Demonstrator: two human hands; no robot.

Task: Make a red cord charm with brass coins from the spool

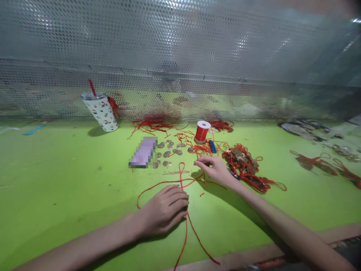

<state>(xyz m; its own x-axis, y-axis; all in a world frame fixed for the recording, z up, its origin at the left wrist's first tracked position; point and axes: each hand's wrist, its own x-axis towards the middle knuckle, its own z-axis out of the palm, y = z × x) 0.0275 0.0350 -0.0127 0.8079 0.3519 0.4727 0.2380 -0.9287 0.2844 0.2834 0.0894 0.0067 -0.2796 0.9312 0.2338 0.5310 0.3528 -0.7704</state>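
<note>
A red cord (169,182) lies on the green table, with a small upright loop (182,165) at its top, a wide curve to the left and two tails running toward the front edge. Across the cord's middle rests my left hand (169,207), its fingers bent and together, holding the cord down; the crossing beneath is partly hidden. My right hand (214,169) is above and right of the loop, thumb and forefinger pinched on what looks like a thin red strand. Close by are loose coins (167,154) and a pile of coins tied with red cord (239,160).
A spool of red cord (202,132) stands behind my right hand, beside a blue lighter-like object (212,146) and cord scraps (153,123). A purple phone-like object (144,151) lies left of the coins. Further left is a tumbler (101,113) with straw. Perforated mesh (180,49) closes the back.
</note>
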